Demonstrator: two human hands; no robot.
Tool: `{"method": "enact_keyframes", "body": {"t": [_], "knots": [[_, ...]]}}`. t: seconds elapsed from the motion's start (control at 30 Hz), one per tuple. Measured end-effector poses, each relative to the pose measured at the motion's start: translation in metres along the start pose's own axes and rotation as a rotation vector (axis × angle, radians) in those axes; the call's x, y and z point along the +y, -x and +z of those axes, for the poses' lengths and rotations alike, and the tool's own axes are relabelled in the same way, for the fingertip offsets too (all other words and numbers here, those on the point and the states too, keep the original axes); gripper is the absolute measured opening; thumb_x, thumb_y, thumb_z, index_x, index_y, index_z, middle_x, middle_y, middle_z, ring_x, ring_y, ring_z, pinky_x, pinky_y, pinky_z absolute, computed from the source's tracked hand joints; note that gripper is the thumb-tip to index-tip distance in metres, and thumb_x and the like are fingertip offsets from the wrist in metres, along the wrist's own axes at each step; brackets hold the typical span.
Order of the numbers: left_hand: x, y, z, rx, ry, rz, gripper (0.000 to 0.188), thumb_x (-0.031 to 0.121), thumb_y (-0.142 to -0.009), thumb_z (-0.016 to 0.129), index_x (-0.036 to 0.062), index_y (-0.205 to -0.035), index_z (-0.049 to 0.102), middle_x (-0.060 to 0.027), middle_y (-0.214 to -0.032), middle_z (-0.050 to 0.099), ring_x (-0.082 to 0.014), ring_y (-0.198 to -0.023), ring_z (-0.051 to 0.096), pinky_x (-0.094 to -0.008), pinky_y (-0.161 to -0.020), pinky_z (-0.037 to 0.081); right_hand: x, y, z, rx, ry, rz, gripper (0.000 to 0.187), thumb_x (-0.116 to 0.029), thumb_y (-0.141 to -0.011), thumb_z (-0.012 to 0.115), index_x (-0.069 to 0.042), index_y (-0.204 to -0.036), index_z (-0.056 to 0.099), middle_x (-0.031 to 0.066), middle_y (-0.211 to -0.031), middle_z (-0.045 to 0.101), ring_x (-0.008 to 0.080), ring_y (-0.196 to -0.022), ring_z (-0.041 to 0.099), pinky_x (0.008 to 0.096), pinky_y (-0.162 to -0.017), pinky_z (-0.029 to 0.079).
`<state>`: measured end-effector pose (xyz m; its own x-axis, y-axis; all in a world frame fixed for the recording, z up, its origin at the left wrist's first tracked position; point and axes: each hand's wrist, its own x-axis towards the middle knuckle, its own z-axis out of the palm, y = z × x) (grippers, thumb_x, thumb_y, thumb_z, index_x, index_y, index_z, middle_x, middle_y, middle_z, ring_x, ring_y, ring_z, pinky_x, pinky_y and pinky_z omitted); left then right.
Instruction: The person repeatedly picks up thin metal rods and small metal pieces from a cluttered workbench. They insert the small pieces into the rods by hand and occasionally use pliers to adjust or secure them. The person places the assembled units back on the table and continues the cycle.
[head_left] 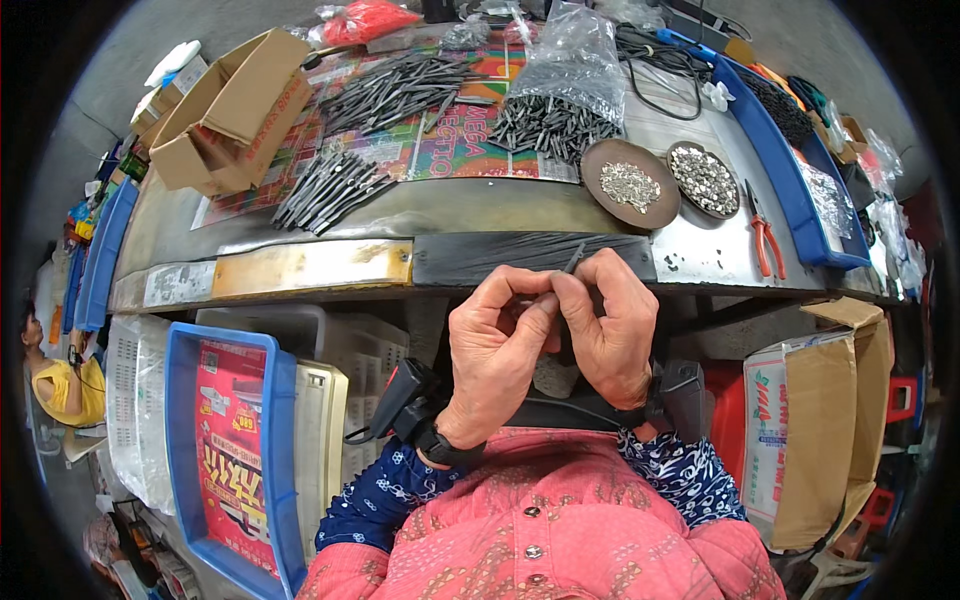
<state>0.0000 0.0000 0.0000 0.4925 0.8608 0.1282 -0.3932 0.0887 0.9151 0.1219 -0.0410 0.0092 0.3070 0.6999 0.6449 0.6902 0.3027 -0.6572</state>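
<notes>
Both hands meet just off the front edge of the workbench. Pinched between the fingertips is a slim dark grey stick [574, 258], with only its upper end showing. My left hand [497, 345] has its thumb and forefinger closed at the stick's lower part. My right hand [606, 322] is closed too, its thumb and forefinger pressed against the same spot. The fingers hide the rest of the stick. Beyond them lie a brown bowl [612, 208] with small silvery metal pieces and a smaller dish [708, 153] with more of them.
Similar dark sticks lie in a neat bundle [333, 192], a loose heap [400, 90] and a pile [553, 128] by a plastic bag [575, 55]. Red-handled pliers [765, 245] rest at the right. A cardboard box [232, 115] stands far left; a blue tray [185, 440] sits below.
</notes>
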Motion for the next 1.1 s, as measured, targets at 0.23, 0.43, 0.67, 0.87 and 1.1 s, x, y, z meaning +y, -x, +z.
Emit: {"method": "enact_keyframes", "body": {"t": [0.23, 0.43, 0.67, 0.87, 1.1], "knots": [[-0.004, 0.002, 0.007, 0.025, 0.013, 0.061, 0.011, -0.001, -0.093, 0.059, -0.0011, -0.103, 0.063, 0.0022, -0.077, 0.06, -0.0023, -0.064, 0.05, -0.0185, -0.055, 0.041, 0.004, -0.001, 0.006, 0.046, 0.092, -0.062, 0.019, -0.005, -0.088, 0.064, 0.0, -0.076, 0.05, 0.0134, -0.066, 0.048, 0.0325, -0.055, 0.051, 0.0384, -0.049, 0.042], [-0.004, -0.002, -0.001, -0.006, -0.084, 0.116, 0.01, 0.001, -0.094, 0.059, 0.0018, -0.103, 0.063, 0.0011, -0.082, 0.063, -0.0038, -0.065, 0.054, -0.0185, -0.056, 0.044, 0.01, 0.001, 0.005, 0.01, 0.0, -0.047, 0.018, -0.008, -0.088, 0.066, -0.001, -0.079, 0.053, 0.0139, -0.069, 0.05, 0.0332, -0.057, 0.052, 0.0384, -0.051, 0.043], [0.021, -0.023, -0.051, 0.053, -1.005, 0.583, 0.013, -0.004, -0.079, 0.069, 0.0021, -0.091, 0.068, -0.0114, -0.081, 0.064, -0.0248, -0.072, 0.062, -0.0318, -0.064, 0.048, 0.029, -0.008, -0.016, 0.039, 0.03, 0.078, 0.023, -0.015, -0.088, 0.071, 0.001, -0.078, 0.057, 0.009, -0.067, 0.054, 0.02, -0.057, 0.052, 0.0298, -0.053, 0.042], [0.038, -0.028, -0.078, -0.033, -1.379, 0.686, 0.015, -0.002, -0.078, 0.069, 0.0021, -0.092, 0.068, -0.0115, -0.083, 0.064, -0.0294, -0.075, 0.062, -0.036, -0.076, 0.048, 0.038, -0.012, -0.019, 0.011, -0.099, 0.15, 0.02, -0.013, -0.088, 0.07, 0.001, -0.078, 0.059, 0.0065, -0.065, 0.055, 0.0143, -0.057, 0.05, 0.027, -0.053, 0.041], [0.003, -0.059, -0.043, -0.197, -1.29, 0.748, 0.021, -0.007, -0.069, 0.059, 0.0012, -0.089, 0.062, -0.0123, -0.079, 0.056, -0.0315, -0.074, 0.056, -0.0397, -0.066, 0.045, 0.046, -0.013, -0.019, 0.007, -0.093, 0.09, 0.018, -0.011, -0.086, 0.072, 0.0, -0.077, 0.06, 0.007, -0.065, 0.054, 0.0156, -0.056, 0.05, 0.0279, -0.052, 0.041]]}}
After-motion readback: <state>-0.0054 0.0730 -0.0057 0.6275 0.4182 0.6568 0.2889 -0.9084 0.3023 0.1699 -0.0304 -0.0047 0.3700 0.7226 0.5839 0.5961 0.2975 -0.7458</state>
